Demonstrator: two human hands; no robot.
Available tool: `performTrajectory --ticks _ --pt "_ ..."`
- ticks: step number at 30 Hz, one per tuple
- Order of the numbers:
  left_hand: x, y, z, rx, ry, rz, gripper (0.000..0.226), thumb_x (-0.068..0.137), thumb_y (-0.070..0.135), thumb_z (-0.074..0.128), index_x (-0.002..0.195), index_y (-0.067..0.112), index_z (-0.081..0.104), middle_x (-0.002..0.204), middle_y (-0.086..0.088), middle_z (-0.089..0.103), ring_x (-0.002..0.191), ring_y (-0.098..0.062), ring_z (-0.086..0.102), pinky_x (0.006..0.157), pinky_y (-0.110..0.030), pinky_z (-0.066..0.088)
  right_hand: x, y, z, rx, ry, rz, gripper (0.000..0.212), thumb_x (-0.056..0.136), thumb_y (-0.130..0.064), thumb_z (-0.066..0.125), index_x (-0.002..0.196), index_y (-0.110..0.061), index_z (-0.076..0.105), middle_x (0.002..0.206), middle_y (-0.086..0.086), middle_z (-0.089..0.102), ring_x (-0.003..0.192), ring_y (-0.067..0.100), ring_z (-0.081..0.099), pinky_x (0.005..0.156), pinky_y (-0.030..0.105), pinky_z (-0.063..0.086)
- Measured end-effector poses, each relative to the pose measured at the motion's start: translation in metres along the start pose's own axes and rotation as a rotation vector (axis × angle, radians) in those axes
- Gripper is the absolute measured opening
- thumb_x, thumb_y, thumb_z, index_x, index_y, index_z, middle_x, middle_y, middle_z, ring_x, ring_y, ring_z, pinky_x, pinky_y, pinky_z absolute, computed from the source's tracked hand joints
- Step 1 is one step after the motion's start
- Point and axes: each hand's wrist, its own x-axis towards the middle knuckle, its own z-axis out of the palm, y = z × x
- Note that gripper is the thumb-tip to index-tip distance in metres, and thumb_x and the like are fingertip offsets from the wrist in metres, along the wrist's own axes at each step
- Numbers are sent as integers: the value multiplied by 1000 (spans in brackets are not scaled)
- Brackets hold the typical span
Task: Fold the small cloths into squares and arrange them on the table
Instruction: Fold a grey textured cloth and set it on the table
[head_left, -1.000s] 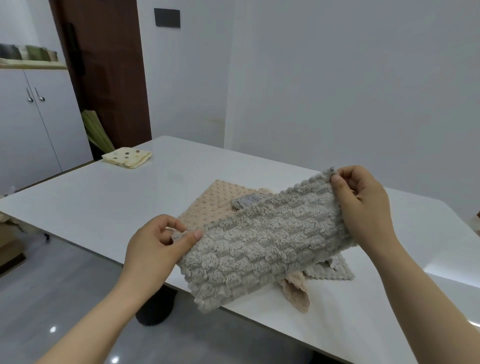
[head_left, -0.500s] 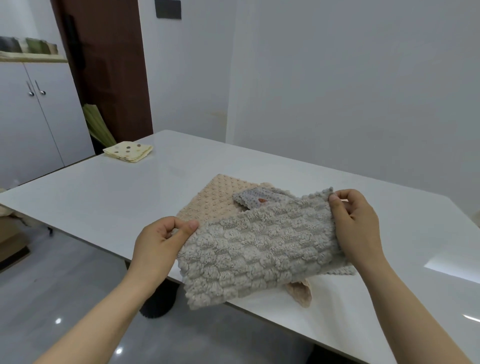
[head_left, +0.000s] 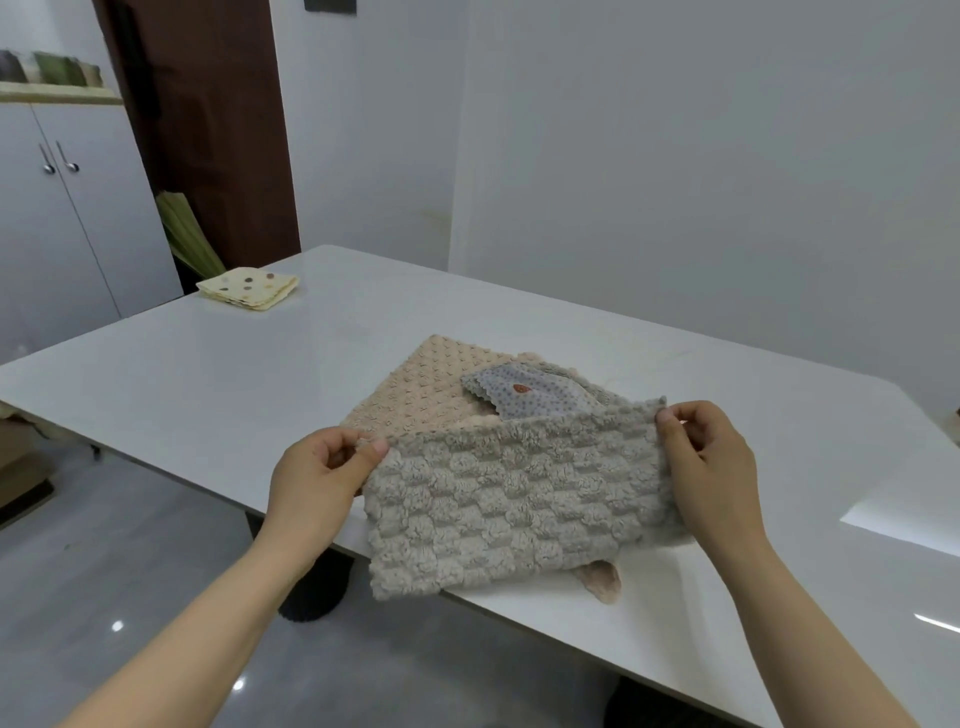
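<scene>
Left hand (head_left: 317, 483) and right hand (head_left: 709, 467) pinch a fluffy, waffle-textured grey cloth (head_left: 514, 504) over the glossy white counter (head_left: 234, 384).

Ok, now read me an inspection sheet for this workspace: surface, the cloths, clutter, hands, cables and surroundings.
Surface: glossy white table, catching light reflections.
Job's things: grey plush cloth held as a long strip over the near table edge; beige dotted cloth lying on the table behind it; grey patterned cloth on top of the beige one; cream spotted cloth folded at the far left corner.
Clutter: nothing seen.
Hands: left hand pinches the plush cloth's upper left corner; right hand pinches its upper right corner.
Cables: nothing seen.
Surroundings: white cabinet, brown door, pale wall, grey floor.
</scene>
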Motion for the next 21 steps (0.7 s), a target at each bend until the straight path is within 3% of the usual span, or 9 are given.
performTrajectory --ticks 2,4,6,10,12,13,16,19,21 --pt "-1 4 2 157 57 96 17 90 23 61 79 11 62 66 -18 60 60 -18 52 59 -32 46 -2 -3 1 -14 4 -29 15 97 -25 51 88 -15 55 69 17 62 62 28 51 60 35 42" --pt "-4 9 4 305 62 189 17 94 27 54 79 18 54 60 -5 53 55 -17 48 53 -28 37 -5 -3 3 -26 4 -33 14 97 -25 50 89 -15 55 69 19 64 65 33 56 63 40 45" --pt "-6 12 4 347 41 217 19 95 29 50 79 18 51 60 -1 52 55 -16 47 52 -27 34 -6 -2 4 -19 5 -11 14 97 -25 51 89 -15 56 68 17 64 66 33 56 63 38 46" --pt "-6 17 3 193 35 122 24 94 31 53 80 12 54 56 -9 47 51 -14 44 55 -30 33 -6 -4 2 39 -8 50 13 96 -21 53 85 -14 57 56 4 51 54 19 45 50 17 36" --pt "-7 20 3 124 31 103 24 93 33 54 78 14 54 49 -7 44 43 -7 39 53 -29 31 -6 -8 1 63 -1 61 14 96 -22 53 85 -14 57 57 5 50 54 20 43 53 24 37" --pt "-8 22 3 92 30 97 24 92 34 55 79 15 54 49 -14 48 44 -8 42 54 -29 33 -7 -12 1 73 3 63 14 96 -23 53 85 -15 57 59 6 50 55 20 44 54 28 37" --pt "-9 30 3 22 22 80 22 90 37 57 85 17 56 65 -30 57 56 -23 51 61 -37 41 -11 -25 1 92 4 43 14 95 -24 53 81 -21 56 58 6 50 55 17 44 54 27 39" --pt "-15 39 6 -47 -22 82 17 89 33 60 93 17 56 60 -15 54 52 -19 52 60 -36 45 -18 -40 1 139 -56 26 14 94 -24 56 81 -20 59 57 13 54 53 18 50 53 28 41" --pt "-19 42 9 -50 -73 96 14 89 29 60 98 18 56 64 -11 64 57 -20 56 66 -42 48 -24 -51 2 205 -106 26 15 92 -21 59 78 -17 61 51 8 55 45 16 49 50 26 40"
